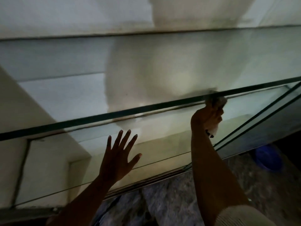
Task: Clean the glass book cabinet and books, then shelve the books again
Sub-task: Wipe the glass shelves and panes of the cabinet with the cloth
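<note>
No readable text anywhere.

The glass shelf (146,109) is slanting across the view with its dark front edge showing, and a crumpled cloth (219,100) is pressing against that edge. Below, the mottled grey floor (171,201) is carrying a blurred blue object (267,159).

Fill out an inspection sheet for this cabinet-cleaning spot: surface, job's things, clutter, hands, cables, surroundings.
Surface: glass shelf, its dark edge running across; too dim to judge streaks.
Job's things: cloth bunched against the shelf edge; no books seen.
Clutter: blue object low at right, too dim to identify.
Hands: left hand fingers spread, seemingly flat on the lower glass pane; right hand grips the cloth.
Cables: nothing seen.
Surroundings: white wall behind; mottled floor below.
</note>
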